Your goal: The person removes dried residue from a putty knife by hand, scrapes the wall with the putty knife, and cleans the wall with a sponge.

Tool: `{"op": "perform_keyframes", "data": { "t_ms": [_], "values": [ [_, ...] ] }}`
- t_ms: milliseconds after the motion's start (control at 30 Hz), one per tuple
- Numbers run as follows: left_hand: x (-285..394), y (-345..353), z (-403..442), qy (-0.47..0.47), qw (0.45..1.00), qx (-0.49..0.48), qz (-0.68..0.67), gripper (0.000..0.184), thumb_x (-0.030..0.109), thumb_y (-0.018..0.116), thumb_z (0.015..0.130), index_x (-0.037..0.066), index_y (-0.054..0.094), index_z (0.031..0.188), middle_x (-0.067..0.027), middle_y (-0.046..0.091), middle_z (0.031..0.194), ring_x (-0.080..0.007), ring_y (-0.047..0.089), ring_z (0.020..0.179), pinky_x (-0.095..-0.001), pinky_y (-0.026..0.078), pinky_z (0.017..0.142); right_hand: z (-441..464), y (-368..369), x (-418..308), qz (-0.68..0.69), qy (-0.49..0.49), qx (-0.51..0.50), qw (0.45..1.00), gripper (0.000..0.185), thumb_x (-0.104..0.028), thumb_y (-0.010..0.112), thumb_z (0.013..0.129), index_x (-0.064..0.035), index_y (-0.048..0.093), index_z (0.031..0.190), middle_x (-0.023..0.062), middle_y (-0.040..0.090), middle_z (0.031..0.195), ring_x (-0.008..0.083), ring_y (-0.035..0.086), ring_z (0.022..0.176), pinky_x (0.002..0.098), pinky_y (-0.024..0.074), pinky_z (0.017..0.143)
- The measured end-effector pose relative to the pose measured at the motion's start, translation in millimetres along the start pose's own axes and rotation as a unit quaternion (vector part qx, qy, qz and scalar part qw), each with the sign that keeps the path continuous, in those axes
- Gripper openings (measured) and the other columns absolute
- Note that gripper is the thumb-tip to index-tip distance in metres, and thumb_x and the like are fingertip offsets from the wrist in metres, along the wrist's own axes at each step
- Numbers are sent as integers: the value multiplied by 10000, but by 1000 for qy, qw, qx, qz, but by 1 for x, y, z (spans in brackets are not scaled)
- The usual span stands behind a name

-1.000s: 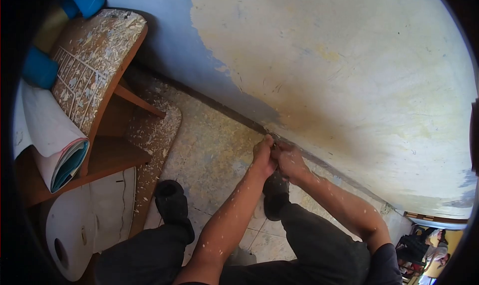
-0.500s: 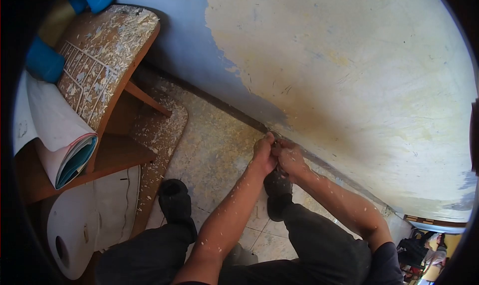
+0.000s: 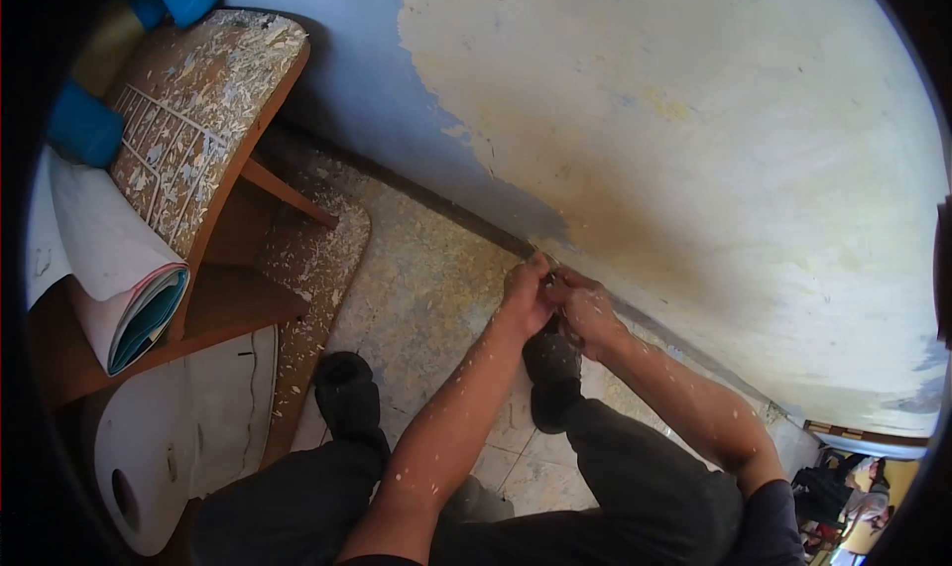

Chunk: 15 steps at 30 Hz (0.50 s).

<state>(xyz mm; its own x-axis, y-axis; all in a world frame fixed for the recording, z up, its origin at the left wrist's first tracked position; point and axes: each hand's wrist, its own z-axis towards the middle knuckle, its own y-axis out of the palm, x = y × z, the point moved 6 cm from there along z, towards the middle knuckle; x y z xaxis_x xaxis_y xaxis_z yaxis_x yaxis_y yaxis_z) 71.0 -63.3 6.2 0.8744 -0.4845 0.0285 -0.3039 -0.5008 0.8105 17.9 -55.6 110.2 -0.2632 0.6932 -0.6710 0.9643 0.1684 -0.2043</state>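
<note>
My left hand and my right hand are close together, low against the foot of the wall. Fingers of both are curled closed around something small that I cannot make out; the hands cover most of it. Just in front of them is the dark skirting strip. Above it the wall is stripped to a pale, yellowish surface, with blue paint left on the left side. Pale flakes stick to both forearms. Under my right hand stands one dark shoe.
At left stands a wooden shelf unit strewn with paint flakes, bearing a white wire rack, blue containers and rolled papers. A white panel leans below. Flakes litter the tiled floor. Clutter lies at far right.
Both hands stay together at the wall's foot. My right hand has shifted slightly right and turned a little; the view has moved very slightly.
</note>
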Motion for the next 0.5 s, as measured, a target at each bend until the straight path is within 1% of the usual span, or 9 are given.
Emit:
{"op": "perform_keyframes", "data": {
  "t_ms": [100, 167, 200, 267, 300, 367, 400, 467, 500],
  "values": [
    [7, 3, -5, 23, 999, 29, 16, 210, 252, 424, 962, 55, 497, 977, -75, 548, 839, -209, 565, 751, -349, 486, 685, 3, 6, -1, 21, 2, -15, 1000, 215, -124, 520, 812, -22, 561, 997, 16, 465, 563, 103, 361, 328, 276, 263, 308],
    [2, 5, -10, -1, 1000, 18, -16, 152, 200, 408, 936, 95, 518, 949, -82, 571, 873, -210, 575, 808, -357, 479, 742, -1, 6, -4, 32, 13, -21, 999, 199, -113, 528, 803, -21, 558, 976, 27, 476, 574, 107, 363, 327, 277, 260, 302],
    [1, 0, -1, -1, 1000, 18, -18, 152, 200, 408, 936, 95, 518, 949, -82, 571, 873, -210, 575, 808, -357, 479, 742, 4, 5, -3, 30, 14, -20, 999, 199, -113, 528, 803, -21, 558, 976, 27, 476, 574, 107, 363, 327, 277, 260, 302],
    [-3, -13, 19, -2, 1000, 15, 11, 204, 237, 430, 939, 73, 518, 1020, -97, 580, 937, -235, 582, 874, -381, 481, 796, 20, 0, 4, 49, -2, -12, 999, 175, -106, 529, 800, -15, 551, 949, 33, 480, 566, 111, 372, 330, 276, 258, 297],
    [-4, -13, 17, -2, 1000, 12, 13, 204, 237, 430, 939, 73, 518, 1020, -97, 580, 937, -235, 582, 874, -381, 481, 796, 26, 0, 10, 50, -5, -11, 999, 175, -106, 529, 800, -15, 551, 949, 33, 480, 566, 111, 372, 330, 276, 258, 297],
    [-2, -12, 15, -12, 1000, 10, -19, 285, 287, 478, 926, 59, 504, 1095, -108, 575, 982, -255, 578, 917, -392, 470, 852, 36, 9, 12, 33, 11, -16, 999, 222, -116, 531, 802, -7, 549, 995, 40, 498, 584, 120, 384, 337, 276, 270, 298],
    [-6, -14, 13, -16, 1000, 12, -16, 285, 287, 478, 926, 59, 504, 1095, -108, 575, 982, -255, 578, 917, -392, 470, 852, 31, 7, 13, 37, 14, -14, 999, 222, -116, 531, 802, -7, 549, 995, 40, 498, 584, 120, 384, 337, 276, 270, 298],
    [-10, -12, 10, 19, 1000, 9, -15, 304, 310, 493, 910, 85, 488, 1114, -127, 575, 1009, -263, 576, 912, -438, 448, 877, 0, 0, -2, 30, 23, -23, 999, 466, -81, 526, 795, 16, 434, 1241, 74, 523, 620, 162, 480, 441, 296, 390, 403],
    [-12, -13, 11, 18, 1000, 10, -18, 304, 310, 493, 910, 85, 488, 1114, -127, 575, 1009, -263, 576, 912, -438, 448, 877, 1, -1, 0, 27, 24, -22, 999, 466, -81, 526, 795, 16, 434, 1241, 74, 523, 620, 162, 480, 441, 296, 390, 403]
  ]
}}
